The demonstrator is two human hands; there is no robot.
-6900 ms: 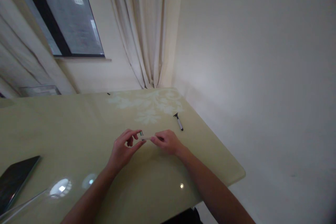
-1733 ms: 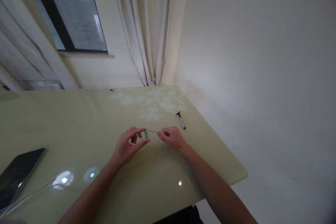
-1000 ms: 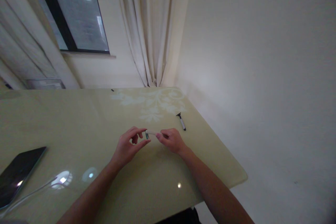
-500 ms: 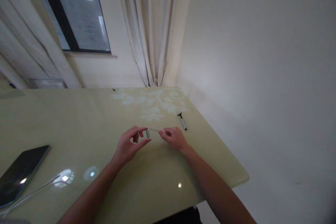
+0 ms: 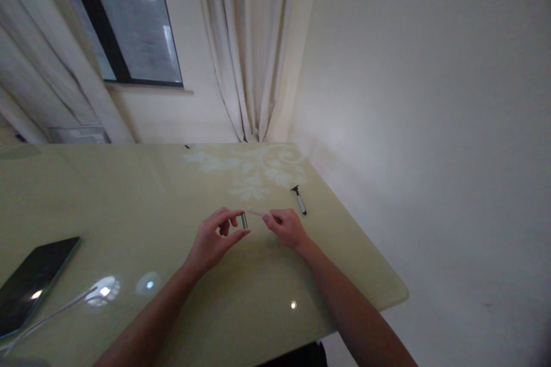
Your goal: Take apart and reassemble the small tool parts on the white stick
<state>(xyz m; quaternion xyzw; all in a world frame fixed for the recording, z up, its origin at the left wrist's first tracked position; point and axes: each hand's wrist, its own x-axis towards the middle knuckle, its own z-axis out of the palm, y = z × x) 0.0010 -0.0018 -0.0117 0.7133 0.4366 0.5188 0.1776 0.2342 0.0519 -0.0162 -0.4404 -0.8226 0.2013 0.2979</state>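
Observation:
My left hand [image 5: 217, 236] pinches a small razor cartridge [image 5: 244, 221] between thumb and forefinger, holding it by its two ends, upright above the table. The cartridge has a green strip and dark edges. In my right hand [image 5: 286, 227] is a thin whitish stick [image 5: 256, 213], its slightly broader tip pointing left. That tip is close to the upper end of the cartridge, with a small gap showing. Just beyond my right hand a razor [image 5: 300, 200] with a grey handle and black head lies on the table.
The pale green glossy table [image 5: 129, 195] ends at a wall on the right. A dark tablet [image 5: 37, 275] and a white cable [image 5: 51, 318] lie at the left. A tiny black piece [image 5: 187, 147] sits near the far edge, before the curtain [image 5: 245, 57].
The stick's tip has drawn slightly away from the cartridge, so a gap now shows. The cartridge has turned a little and shifted slightly right. The razor has stayed put.

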